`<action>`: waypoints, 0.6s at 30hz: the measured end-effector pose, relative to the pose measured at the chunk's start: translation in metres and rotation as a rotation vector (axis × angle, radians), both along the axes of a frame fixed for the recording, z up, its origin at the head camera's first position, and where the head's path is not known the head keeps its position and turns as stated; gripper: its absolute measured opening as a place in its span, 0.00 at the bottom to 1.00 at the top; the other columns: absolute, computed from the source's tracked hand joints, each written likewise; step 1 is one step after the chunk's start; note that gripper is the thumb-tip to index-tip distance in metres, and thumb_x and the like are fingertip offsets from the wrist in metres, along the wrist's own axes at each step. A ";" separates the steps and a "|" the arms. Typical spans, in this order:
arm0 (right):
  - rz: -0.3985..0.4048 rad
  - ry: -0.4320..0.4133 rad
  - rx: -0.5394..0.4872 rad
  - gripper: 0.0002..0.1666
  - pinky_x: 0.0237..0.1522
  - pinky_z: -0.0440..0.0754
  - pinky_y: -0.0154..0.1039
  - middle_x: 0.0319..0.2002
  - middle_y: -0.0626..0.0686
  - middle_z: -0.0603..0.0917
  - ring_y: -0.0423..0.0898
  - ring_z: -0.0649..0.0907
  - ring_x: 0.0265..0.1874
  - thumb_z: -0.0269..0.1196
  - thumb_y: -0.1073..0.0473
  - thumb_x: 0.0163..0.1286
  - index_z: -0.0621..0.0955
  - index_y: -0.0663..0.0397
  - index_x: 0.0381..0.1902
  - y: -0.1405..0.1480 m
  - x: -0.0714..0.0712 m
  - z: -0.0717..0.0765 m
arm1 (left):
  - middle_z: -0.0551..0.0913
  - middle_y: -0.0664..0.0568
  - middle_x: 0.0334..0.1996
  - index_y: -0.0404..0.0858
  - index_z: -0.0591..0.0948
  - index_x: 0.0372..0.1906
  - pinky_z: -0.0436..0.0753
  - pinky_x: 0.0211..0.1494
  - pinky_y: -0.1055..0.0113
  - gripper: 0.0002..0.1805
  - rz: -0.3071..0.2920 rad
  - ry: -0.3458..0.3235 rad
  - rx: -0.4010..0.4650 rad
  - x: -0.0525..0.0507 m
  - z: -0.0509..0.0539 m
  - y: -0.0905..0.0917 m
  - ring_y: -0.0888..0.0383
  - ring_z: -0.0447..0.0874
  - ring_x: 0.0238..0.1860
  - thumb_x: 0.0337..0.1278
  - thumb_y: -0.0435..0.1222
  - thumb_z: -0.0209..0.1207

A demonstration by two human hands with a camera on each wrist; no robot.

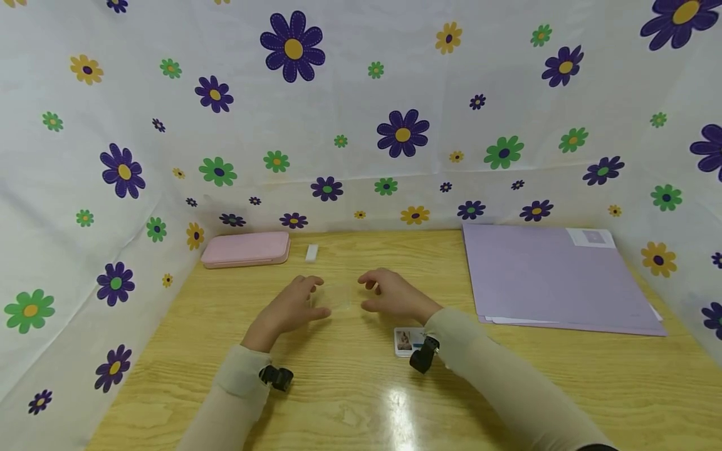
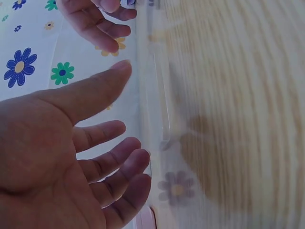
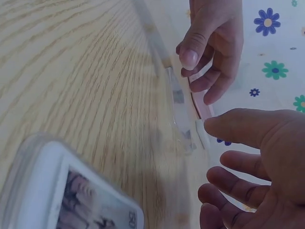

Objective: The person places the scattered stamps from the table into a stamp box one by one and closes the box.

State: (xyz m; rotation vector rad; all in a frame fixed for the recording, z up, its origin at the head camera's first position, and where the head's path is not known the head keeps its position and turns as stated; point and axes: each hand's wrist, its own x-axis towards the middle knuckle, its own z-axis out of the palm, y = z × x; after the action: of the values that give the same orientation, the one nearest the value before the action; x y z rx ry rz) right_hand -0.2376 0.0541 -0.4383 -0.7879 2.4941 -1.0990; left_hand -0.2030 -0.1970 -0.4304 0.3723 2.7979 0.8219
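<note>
A clear, see-through flat piece (image 1: 338, 297) lies on the wooden table between my two hands; its exact kind is hard to make out. In the right wrist view its transparent edge (image 3: 180, 112) catches the light. My left hand (image 1: 291, 305) hovers at its left side, fingers loosely bent and holding nothing. On the other side is my right hand (image 1: 397, 294), also relaxed, with thumb and fingers apart. Under the right wrist lies a card in a clear case (image 1: 403, 342) with a photo on it, partly hidden by the wrist camera.
At the back left sit a pink case (image 1: 245, 249) and a small white block (image 1: 312, 252). A lilac folder (image 1: 555, 275) with papers inside lies on the right. Flower-patterned cloth (image 1: 350, 94) walls the table (image 1: 338, 401) at the back and sides.
</note>
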 end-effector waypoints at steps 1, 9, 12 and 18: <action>0.004 0.000 0.010 0.30 0.51 0.77 0.48 0.54 0.58 0.77 0.54 0.77 0.50 0.68 0.60 0.66 0.74 0.61 0.64 -0.003 -0.001 0.000 | 0.72 0.36 0.56 0.32 0.69 0.68 0.75 0.57 0.47 0.37 0.003 -0.005 -0.004 -0.001 -0.001 0.000 0.43 0.76 0.55 0.58 0.42 0.69; 0.013 0.020 0.090 0.35 0.52 0.75 0.48 0.52 0.57 0.76 0.51 0.76 0.49 0.71 0.59 0.64 0.72 0.61 0.66 -0.022 -0.006 -0.004 | 0.72 0.37 0.56 0.32 0.65 0.71 0.74 0.58 0.48 0.41 0.022 -0.040 -0.049 -0.007 -0.007 -0.003 0.44 0.75 0.56 0.57 0.43 0.70; -0.006 0.011 0.117 0.37 0.55 0.73 0.48 0.51 0.57 0.75 0.51 0.75 0.50 0.72 0.59 0.63 0.71 0.60 0.67 -0.028 -0.007 -0.005 | 0.72 0.37 0.56 0.32 0.64 0.72 0.74 0.59 0.48 0.43 0.027 -0.043 -0.070 -0.009 -0.009 -0.004 0.44 0.75 0.56 0.56 0.43 0.71; 0.005 0.023 0.200 0.44 0.59 0.71 0.48 0.55 0.58 0.73 0.53 0.74 0.56 0.73 0.55 0.61 0.68 0.58 0.71 -0.038 -0.012 -0.007 | 0.70 0.36 0.56 0.30 0.64 0.72 0.73 0.60 0.46 0.45 0.029 -0.044 -0.117 -0.015 -0.013 -0.006 0.43 0.74 0.55 0.53 0.43 0.72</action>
State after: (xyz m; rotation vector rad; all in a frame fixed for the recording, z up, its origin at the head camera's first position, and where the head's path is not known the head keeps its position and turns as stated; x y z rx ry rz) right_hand -0.2493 0.0159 -0.4455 -0.7516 2.5695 -0.8262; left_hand -0.2182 -0.2032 -0.4439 0.2915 2.7998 0.6594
